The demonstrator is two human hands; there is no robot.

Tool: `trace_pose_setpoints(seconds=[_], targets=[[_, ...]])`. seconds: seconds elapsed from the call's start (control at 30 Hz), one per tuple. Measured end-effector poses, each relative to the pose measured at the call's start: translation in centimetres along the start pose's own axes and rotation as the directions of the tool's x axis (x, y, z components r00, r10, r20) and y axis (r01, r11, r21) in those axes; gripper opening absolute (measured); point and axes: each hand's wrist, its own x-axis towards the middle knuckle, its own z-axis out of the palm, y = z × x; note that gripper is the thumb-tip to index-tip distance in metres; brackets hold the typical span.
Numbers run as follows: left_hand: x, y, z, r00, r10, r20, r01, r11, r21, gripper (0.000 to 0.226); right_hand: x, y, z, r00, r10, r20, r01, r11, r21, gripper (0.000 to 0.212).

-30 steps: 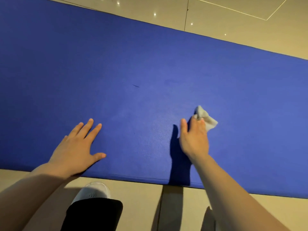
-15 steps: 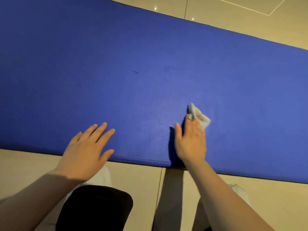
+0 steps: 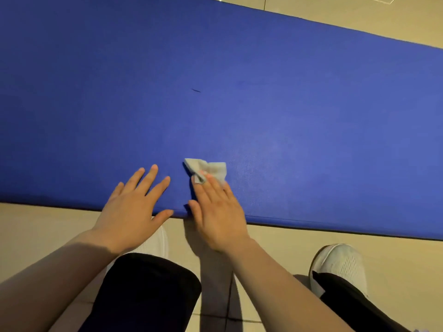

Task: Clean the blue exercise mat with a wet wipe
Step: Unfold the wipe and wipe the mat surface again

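Two flat hands, left [image 3: 134,209] bare, right [image 3: 217,218] pressing wipe [image 3: 208,167] on blue mat [image 3: 287,104] over tiles [image 3: 275,250].

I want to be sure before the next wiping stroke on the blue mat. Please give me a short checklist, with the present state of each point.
1. Wet wipe is under the right hand: ok, straight fingers press it on the mat.
2. Wipe lies flat on the blue mat: not ok, it is crumpled.
3. Left hand steadies the mat: ok, it rests flat at the near edge, fingers spread.
4. Small dark mark is wiped off: not ok, it shows beyond the wipe.
5. Wipe is wet enough: cannot tell.
6. White shoe is off the mat: ok, it is on the floor.
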Motion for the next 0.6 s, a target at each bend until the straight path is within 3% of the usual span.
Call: trace_pose_setpoints(seconds=[0.07,0.13,0.23,0.33,0.43,0.5,0.6], targets=[[-0.1,0.4,-0.1,0.998,-0.032,0.053,0.03,0.999,0.031,0.079,-1.3,3.6,-1.3,0.979,0.197,-0.057,-0.196,0.98,0.018,0.058],[-0.2,0.7,-0.3,0.995,-0.051,0.089,0.046,0.997,0.059,0.083,-3.3,6.7,-2.7,0.892,0.443,-0.092,-0.439,0.896,0.067,0.058],[-0.1,0.9,-0.4,0.991,-0.08,0.103,0.072,0.995,0.072,0.086,-5.7,6.9,-3.2,0.797,0.593,-0.113,-0.586,0.805,0.091,0.056],[0.0,1.5,-0.2,0.99,-0.102,0.095,0.098,0.994,0.052,0.088,-5.5,2.9,-1.4,0.86,0.492,-0.134,-0.483,0.87,0.097,0.06],[-0.2,1.6,0.0,0.991,-0.11,0.074,0.107,0.994,0.036,0.087,-4.5,-1.7,0.4,0.978,0.198,-0.065,-0.19,0.976,0.11,0.055],[-0.3,1.4,0.1,0.993,-0.105,0.054,0.103,0.994,0.025,0.086,-4.2,-2.6,0.4,1.0,0.011,-0.011,-0.011,0.999,0.035,0.054],[-0.3,1.1,0.2,0.994,-0.105,0.02,0.106,0.991,-0.077,0.082,-4.4,1.0,-1.0,0.993,-0.102,0.058,0.109,0.987,-0.121,0.056]])
